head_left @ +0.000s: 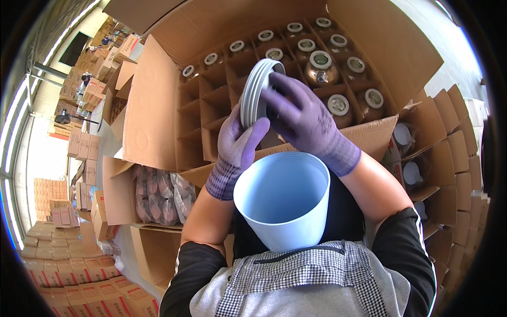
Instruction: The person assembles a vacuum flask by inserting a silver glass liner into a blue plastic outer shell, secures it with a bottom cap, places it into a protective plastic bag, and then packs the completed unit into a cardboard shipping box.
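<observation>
My left hand [240, 140], in a purple knit glove, grips a stack of pale grey ringed lids [254, 92] that stands on edge, thumb on the near side. Against the open face of that stack is my right hand [303, 113], gloved alike; its fingers are bent and smeared by motion, so what they hold cannot be made out. Below both hands a light blue plastic bucket [282, 232] rests upright in my lap, its inside bare. Just beyond is a large divided cardboard box [150, 105] with glass jars [321, 74] in several cells, topped by pale rings with clear centres.
At the left, an open carton [119, 195] contains plastic-wrapped pieces [163, 195]. To the right, divided cartons [438, 158] hold white funnel-like pieces [412, 173]. Stacked cartons [79, 290] and a black fan [63, 117] stand farther left. The big box's raised flaps surround the jars.
</observation>
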`<state>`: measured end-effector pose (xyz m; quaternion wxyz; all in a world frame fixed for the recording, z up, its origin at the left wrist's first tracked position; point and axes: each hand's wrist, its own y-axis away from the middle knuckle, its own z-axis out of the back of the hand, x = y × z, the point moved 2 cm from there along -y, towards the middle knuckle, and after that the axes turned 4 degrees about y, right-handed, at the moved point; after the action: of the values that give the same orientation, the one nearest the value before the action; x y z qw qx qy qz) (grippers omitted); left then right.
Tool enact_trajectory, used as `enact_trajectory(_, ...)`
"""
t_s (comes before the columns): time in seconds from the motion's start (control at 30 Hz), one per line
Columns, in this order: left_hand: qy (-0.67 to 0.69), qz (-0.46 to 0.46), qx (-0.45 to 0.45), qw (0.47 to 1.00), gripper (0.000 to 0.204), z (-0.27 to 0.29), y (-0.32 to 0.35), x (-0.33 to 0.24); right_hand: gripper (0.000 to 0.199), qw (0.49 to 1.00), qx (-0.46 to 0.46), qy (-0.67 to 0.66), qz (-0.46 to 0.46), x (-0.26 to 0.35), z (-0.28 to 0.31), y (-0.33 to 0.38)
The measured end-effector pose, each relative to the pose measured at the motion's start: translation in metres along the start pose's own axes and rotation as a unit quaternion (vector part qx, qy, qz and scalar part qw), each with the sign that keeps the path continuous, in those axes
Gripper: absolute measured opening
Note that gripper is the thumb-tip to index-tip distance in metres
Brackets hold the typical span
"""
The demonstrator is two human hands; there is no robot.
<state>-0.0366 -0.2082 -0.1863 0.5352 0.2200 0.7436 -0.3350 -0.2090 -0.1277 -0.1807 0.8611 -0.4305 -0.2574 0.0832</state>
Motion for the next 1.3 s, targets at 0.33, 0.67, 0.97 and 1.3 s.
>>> enact_trajectory(0.33, -0.162, 0.166, -0.132, 0.964, 0.050, 0.084, -0.082, 0.072, 0.042, 0.763, 0.104, -0.381, -0.512, -0.025, 0.023, 0.056)
enact_trajectory(0.67, -0.599, -0.076, 0.170, 0.779, 0.060, -0.070, -0.180, 0.032, 0.034, 0.751, -0.008, -0.441, -0.491, 0.000, 0.044, 0.126)
enact_trajectory(0.97, -0.706, 0.003, 0.286, 0.648, 0.062, -0.127, -0.238, 0.087, 0.034, 0.783, -0.017, -0.428, -0.450, -0.011, 0.059, 0.131)
enact_trajectory(1.3, -0.452, -0.062, 0.193, 0.869, 0.047, -0.075, -0.192, -0.102, 0.049, 0.726, -0.125, -0.510, -0.445, -0.056, 0.065, 0.138)
